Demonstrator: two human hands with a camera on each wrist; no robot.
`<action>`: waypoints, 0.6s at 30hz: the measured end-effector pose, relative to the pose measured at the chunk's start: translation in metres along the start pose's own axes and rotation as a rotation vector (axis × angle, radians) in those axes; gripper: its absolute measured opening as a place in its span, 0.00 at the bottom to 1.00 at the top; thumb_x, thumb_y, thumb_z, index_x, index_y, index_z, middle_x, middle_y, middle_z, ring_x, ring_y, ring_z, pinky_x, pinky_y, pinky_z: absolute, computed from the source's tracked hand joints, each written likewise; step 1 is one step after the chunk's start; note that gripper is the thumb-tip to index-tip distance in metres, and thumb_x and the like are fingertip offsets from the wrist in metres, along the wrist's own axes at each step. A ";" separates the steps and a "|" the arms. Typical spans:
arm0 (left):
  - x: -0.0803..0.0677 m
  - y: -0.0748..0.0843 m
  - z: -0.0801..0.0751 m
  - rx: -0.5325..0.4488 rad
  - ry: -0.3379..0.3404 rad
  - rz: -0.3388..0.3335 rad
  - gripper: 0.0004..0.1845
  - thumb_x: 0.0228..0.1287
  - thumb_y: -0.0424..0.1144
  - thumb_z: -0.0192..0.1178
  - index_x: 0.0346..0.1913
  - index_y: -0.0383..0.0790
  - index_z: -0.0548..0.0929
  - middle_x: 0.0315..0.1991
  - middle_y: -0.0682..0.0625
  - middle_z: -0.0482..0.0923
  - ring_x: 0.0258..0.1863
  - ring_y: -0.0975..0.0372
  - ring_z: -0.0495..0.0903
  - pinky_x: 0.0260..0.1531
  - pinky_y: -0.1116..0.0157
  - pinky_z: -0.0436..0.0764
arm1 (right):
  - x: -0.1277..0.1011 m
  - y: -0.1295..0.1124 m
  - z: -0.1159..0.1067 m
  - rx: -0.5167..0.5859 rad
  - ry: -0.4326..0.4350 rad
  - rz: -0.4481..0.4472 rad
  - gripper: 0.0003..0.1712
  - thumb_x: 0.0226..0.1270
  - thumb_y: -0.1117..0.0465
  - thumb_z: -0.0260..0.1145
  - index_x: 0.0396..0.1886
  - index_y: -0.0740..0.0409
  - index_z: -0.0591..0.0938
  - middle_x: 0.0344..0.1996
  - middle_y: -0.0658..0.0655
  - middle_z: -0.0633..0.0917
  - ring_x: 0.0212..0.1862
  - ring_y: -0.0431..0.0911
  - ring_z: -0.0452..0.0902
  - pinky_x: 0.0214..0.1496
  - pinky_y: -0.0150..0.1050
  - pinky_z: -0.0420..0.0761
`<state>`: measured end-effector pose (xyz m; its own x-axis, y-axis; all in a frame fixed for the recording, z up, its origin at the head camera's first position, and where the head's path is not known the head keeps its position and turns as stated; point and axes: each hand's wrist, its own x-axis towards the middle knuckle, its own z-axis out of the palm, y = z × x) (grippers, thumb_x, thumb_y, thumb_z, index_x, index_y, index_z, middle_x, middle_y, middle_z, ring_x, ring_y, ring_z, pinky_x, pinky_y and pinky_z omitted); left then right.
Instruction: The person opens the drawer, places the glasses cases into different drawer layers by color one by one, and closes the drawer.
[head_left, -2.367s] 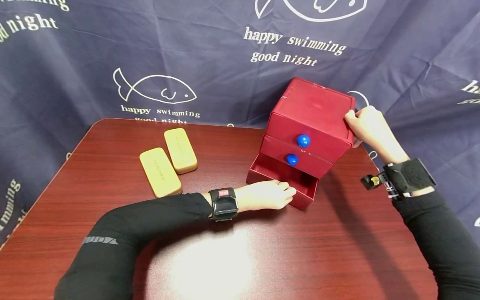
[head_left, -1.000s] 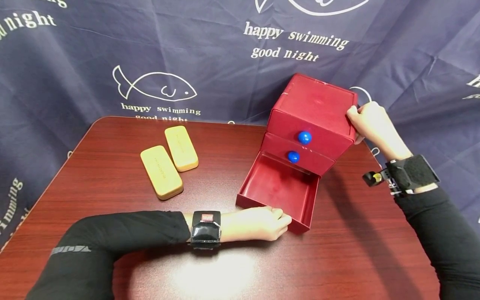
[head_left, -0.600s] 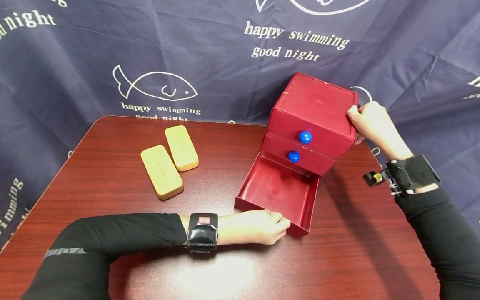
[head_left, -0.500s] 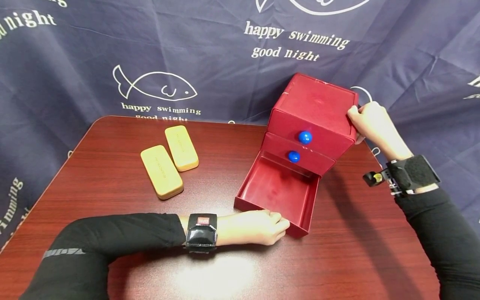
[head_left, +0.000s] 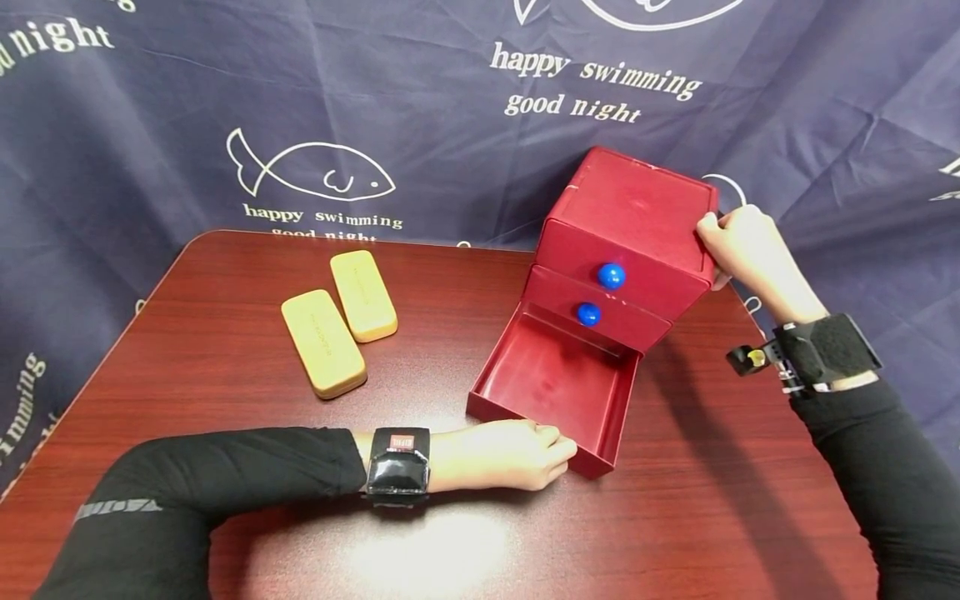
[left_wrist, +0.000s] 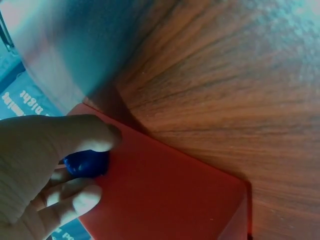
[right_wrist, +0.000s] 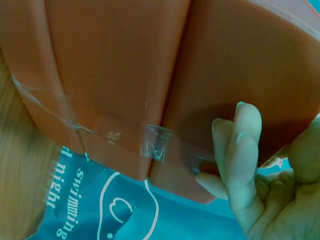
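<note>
A red cabinet point(head_left: 630, 225) with three drawers stands at the table's back right. Its two upper drawers are closed, each with a blue knob point(head_left: 611, 275). The bottom drawer point(head_left: 551, 383) is pulled far out and looks empty inside. My left hand point(head_left: 558, 454) is at the drawer's front wall; in the left wrist view its thumb and fingers point(left_wrist: 85, 197) pinch the drawer's blue knob point(left_wrist: 86, 163). My right hand point(head_left: 711, 250) grips the cabinet's top right corner, with the fingers point(right_wrist: 240, 145) lying against its side wall.
Two flat yellow cases point(head_left: 322, 342) point(head_left: 363, 295) lie side by side on the dark red wooden table point(head_left: 225, 383), left of the cabinet. A navy cloth with fish prints point(head_left: 311, 175) hangs behind the table.
My left hand has drawn the bottom drawer out toward me, from a small gap to wide open; in the last half second it moved only slightly. The right hand stayed on the cabinet.
</note>
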<state>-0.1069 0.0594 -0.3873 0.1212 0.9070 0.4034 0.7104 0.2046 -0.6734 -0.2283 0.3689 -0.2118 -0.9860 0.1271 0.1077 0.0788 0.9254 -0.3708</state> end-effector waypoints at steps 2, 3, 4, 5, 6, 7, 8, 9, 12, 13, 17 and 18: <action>0.000 0.000 -0.001 0.003 0.002 -0.001 0.15 0.70 0.35 0.48 0.28 0.56 0.80 0.30 0.60 0.69 0.24 0.69 0.69 0.20 0.76 0.70 | 0.000 0.000 0.000 0.001 0.000 0.000 0.30 0.69 0.50 0.41 0.14 0.62 0.76 0.05 0.51 0.79 0.09 0.43 0.79 0.19 0.35 0.73; 0.000 0.000 -0.002 0.000 0.003 -0.005 0.15 0.70 0.35 0.49 0.28 0.56 0.80 0.30 0.60 0.69 0.24 0.69 0.69 0.20 0.76 0.70 | 0.000 0.000 0.000 0.004 0.000 0.000 0.30 0.69 0.50 0.41 0.14 0.62 0.76 0.05 0.51 0.79 0.09 0.43 0.79 0.19 0.35 0.73; 0.000 0.000 -0.002 -0.004 0.006 -0.009 0.15 0.70 0.36 0.49 0.28 0.56 0.80 0.30 0.60 0.70 0.24 0.69 0.69 0.20 0.76 0.70 | 0.000 0.000 0.000 0.005 0.001 0.001 0.30 0.69 0.50 0.41 0.14 0.62 0.76 0.05 0.51 0.79 0.09 0.43 0.79 0.19 0.35 0.73; 0.000 0.001 -0.002 -0.007 0.006 -0.013 0.15 0.71 0.36 0.49 0.28 0.56 0.80 0.30 0.60 0.70 0.24 0.69 0.69 0.19 0.76 0.70 | 0.000 0.001 0.000 0.005 0.002 0.002 0.30 0.69 0.50 0.41 0.14 0.62 0.76 0.05 0.51 0.79 0.09 0.43 0.79 0.19 0.35 0.73; 0.000 0.001 -0.002 -0.010 0.006 -0.017 0.15 0.71 0.36 0.49 0.28 0.56 0.80 0.30 0.59 0.70 0.24 0.69 0.69 0.19 0.75 0.70 | 0.000 0.001 0.000 0.005 0.002 0.001 0.30 0.69 0.50 0.42 0.14 0.62 0.76 0.05 0.51 0.79 0.09 0.43 0.79 0.18 0.35 0.73; 0.000 0.002 -0.002 -0.012 0.007 -0.020 0.15 0.70 0.36 0.49 0.27 0.56 0.80 0.30 0.59 0.70 0.24 0.68 0.69 0.19 0.75 0.70 | 0.000 0.001 0.001 0.006 0.003 0.001 0.30 0.69 0.50 0.42 0.14 0.62 0.76 0.05 0.51 0.79 0.09 0.43 0.79 0.18 0.35 0.73; 0.000 0.003 -0.002 -0.016 0.005 -0.024 0.16 0.70 0.36 0.49 0.26 0.56 0.80 0.30 0.59 0.70 0.24 0.68 0.69 0.19 0.75 0.70 | 0.000 0.001 0.001 0.007 0.005 0.001 0.30 0.69 0.50 0.42 0.14 0.62 0.75 0.05 0.51 0.79 0.09 0.43 0.79 0.18 0.35 0.73; 0.001 0.004 -0.003 -0.022 0.002 -0.030 0.16 0.70 0.35 0.48 0.26 0.56 0.80 0.30 0.59 0.70 0.24 0.68 0.70 0.19 0.75 0.71 | 0.000 0.001 0.001 0.006 0.006 0.000 0.31 0.69 0.50 0.42 0.14 0.63 0.75 0.05 0.51 0.79 0.09 0.43 0.79 0.18 0.35 0.73; 0.001 0.005 -0.007 -0.020 -0.006 -0.039 0.17 0.68 0.34 0.48 0.25 0.56 0.80 0.29 0.59 0.70 0.23 0.68 0.70 0.19 0.74 0.72 | -0.001 0.000 0.001 0.009 0.008 -0.002 0.31 0.70 0.50 0.41 0.14 0.63 0.75 0.05 0.51 0.79 0.09 0.44 0.79 0.18 0.36 0.74; 0.001 0.005 -0.009 -0.019 -0.010 -0.042 0.17 0.68 0.34 0.48 0.25 0.56 0.80 0.29 0.59 0.71 0.23 0.68 0.71 0.19 0.73 0.72 | -0.001 0.000 0.001 0.010 0.008 -0.001 0.31 0.70 0.50 0.41 0.14 0.63 0.75 0.05 0.51 0.79 0.09 0.44 0.79 0.18 0.36 0.74; 0.004 0.003 -0.016 -0.029 -0.018 -0.049 0.14 0.65 0.35 0.50 0.25 0.56 0.79 0.27 0.60 0.73 0.22 0.68 0.72 0.19 0.73 0.73 | 0.000 0.000 0.001 0.005 0.008 0.001 0.30 0.69 0.50 0.41 0.14 0.63 0.76 0.05 0.51 0.79 0.09 0.44 0.79 0.18 0.36 0.73; 0.005 0.002 -0.018 -0.034 -0.016 -0.047 0.14 0.65 0.34 0.50 0.25 0.55 0.78 0.27 0.60 0.73 0.22 0.68 0.73 0.20 0.73 0.73 | 0.000 0.000 0.000 0.003 0.009 0.001 0.30 0.69 0.50 0.41 0.14 0.63 0.76 0.05 0.51 0.79 0.09 0.44 0.79 0.18 0.35 0.73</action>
<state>-0.0927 0.0579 -0.3753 0.0763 0.9025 0.4238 0.7385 0.2344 -0.6321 -0.2284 0.3690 -0.2123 -0.9846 0.1311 0.1161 0.0790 0.9242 -0.3736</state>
